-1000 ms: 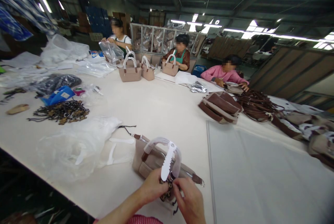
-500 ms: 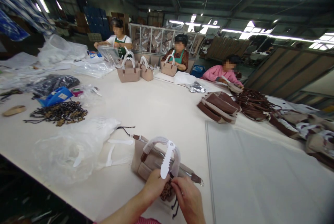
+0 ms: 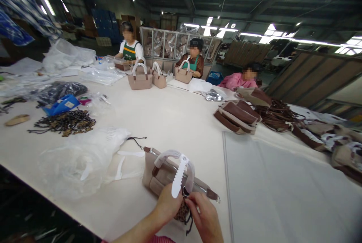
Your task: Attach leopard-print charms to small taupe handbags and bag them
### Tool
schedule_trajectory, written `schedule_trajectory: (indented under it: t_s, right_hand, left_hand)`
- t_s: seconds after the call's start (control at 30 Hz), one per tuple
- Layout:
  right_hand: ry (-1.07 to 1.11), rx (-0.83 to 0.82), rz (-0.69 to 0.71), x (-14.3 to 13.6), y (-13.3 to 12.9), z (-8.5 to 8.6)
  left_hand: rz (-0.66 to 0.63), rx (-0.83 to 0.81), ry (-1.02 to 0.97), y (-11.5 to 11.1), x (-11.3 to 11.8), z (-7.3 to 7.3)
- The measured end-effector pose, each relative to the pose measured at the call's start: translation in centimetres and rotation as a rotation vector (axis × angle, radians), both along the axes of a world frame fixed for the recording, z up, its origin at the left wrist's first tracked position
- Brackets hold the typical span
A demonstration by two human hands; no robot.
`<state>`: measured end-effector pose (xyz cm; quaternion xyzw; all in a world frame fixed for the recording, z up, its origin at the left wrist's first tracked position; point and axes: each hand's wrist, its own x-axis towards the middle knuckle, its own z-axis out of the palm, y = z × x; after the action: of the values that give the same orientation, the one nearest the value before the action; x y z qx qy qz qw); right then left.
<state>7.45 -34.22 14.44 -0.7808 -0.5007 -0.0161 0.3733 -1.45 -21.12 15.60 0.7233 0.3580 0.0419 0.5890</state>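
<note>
A small beige handbag [image 3: 158, 173] with brown trim lies on its side near the front edge of the white table [image 3: 169, 118]. Its handles are wrapped in white film, and a white toothed paper strip [image 3: 177, 177] hangs from them. My left hand [image 3: 167, 205] and my right hand [image 3: 204, 218] meet just below the handles. Both pinch a small leopard-print charm [image 3: 182, 211] with dark cords at a metal ring on the bag.
Clear plastic bags [image 3: 82, 156] lie left of the bag, and a pile of dark charms [image 3: 63, 122] and a blue box [image 3: 62, 104] sit farther left. Finished bags [image 3: 140, 79] stand at the far side, where three people work. Brown bags [image 3: 237, 114] and straps [image 3: 278, 113] are stacked right.
My hands have shifted slightly on the charm at the bag's ring. Across the table, the person at the left has put down a plastic bag, and the person in pink has lifted a bag.
</note>
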Motion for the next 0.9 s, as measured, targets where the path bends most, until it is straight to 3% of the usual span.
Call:
schedule_trajectory:
  t_s: [0.13,0.23,0.47,0.57,0.7,0.77,0.83,0.9]
  right_hand:
    - [0.176,0.038,-0.051,-0.4,0.0,0.1]
    - [0.226,0.056,-0.059,-0.6,0.0,0.0]
    - [0.241,0.066,-0.118,0.5,0.0,0.4]
    - [0.285,-0.007,-0.064,0.8,0.3,0.8]
    - [0.321,-0.016,-0.013,1.0,0.7,1.0]
    - [0.331,-0.009,-0.018,1.1,0.8,0.9]
    - [0.356,0.000,-0.021,1.3,0.7,0.8]
    - [0.391,0.007,-0.017,1.5,0.6,0.8]
  left_hand:
    - [0.041,0.198,0.023,-0.4,-0.5,0.1]
    - [0.047,0.258,0.052,-0.5,-0.6,0.0]
    - [0.025,0.084,-0.135,0.4,-0.8,-1.1]
    - [-0.014,0.083,-0.156,0.8,-1.1,-1.1]
    - [-0.050,0.339,-0.045,0.8,-1.7,0.5]
    - [-0.064,0.452,-0.103,0.9,-2.0,1.6]
    - [-0.052,0.432,-0.237,1.0,-2.1,2.5]
    - [-0.020,0.274,-0.319,1.2,-2.1,2.9]
